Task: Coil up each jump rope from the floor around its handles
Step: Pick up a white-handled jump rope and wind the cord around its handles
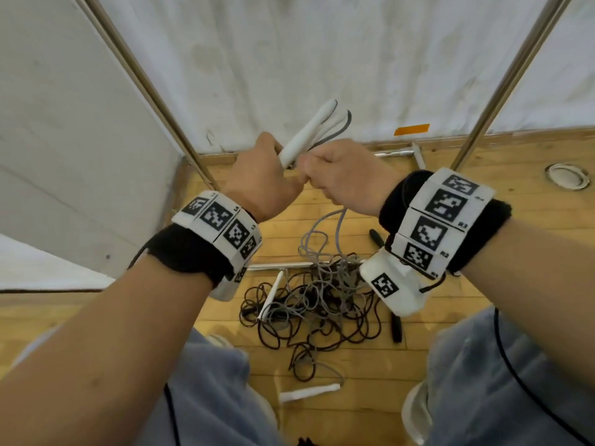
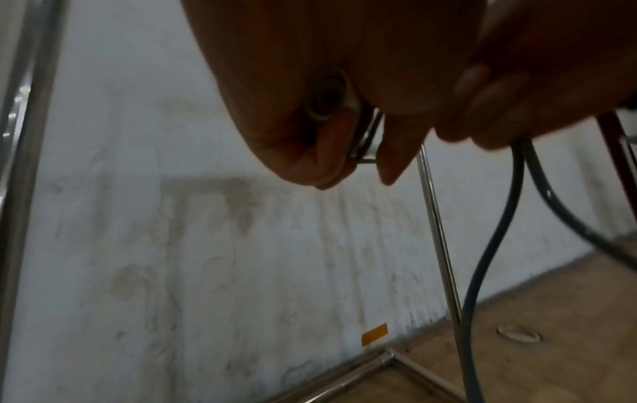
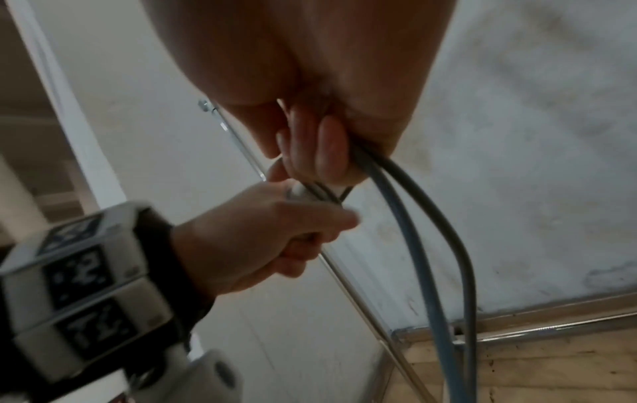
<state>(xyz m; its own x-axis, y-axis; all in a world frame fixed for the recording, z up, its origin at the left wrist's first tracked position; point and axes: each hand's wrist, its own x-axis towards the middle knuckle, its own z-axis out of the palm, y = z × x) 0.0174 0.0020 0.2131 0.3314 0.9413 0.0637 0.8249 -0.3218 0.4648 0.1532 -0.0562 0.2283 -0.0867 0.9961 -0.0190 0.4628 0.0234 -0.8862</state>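
White handles [image 1: 307, 133] of a jump rope, held together as a bundle and tilted up and away from the person, with loops of grey cord [image 1: 341, 127] lying along them near their far tips. Left hand [image 1: 262, 175], fingers curled round the lower part of the handles; the left wrist view shows the round butt end of a handle [image 2: 329, 99] enclosed in the fist with turns of cord just beside it. Right hand [image 1: 346, 175], fingers closed in a pinch on the grey cord [image 3: 389, 191], knuckles touching those of the left hand; two strands of the cord hang down from this hand to the floor [image 1: 434, 358]. On the wooden floor, between the person's knees, a tangled heap of ropes [image 1: 315, 300] made up of grey and dark cords, the hanging strands running into it. In the heap, a white handle [image 1: 272, 294] at its left side; black handles [image 1: 376, 238] and [image 1: 396, 328] at its right side; a further white handle [image 1: 309, 392] apart from the heap, nearer the person. Metal frame poles [image 1: 148, 85] rise at left and right in front of a white sheet backdrop [image 1: 322, 43]; an orange tape strip [image 1: 411, 129] sits at the backdrop's lower edge, and a round white fitting [image 1: 568, 177] at the far right of the floor.
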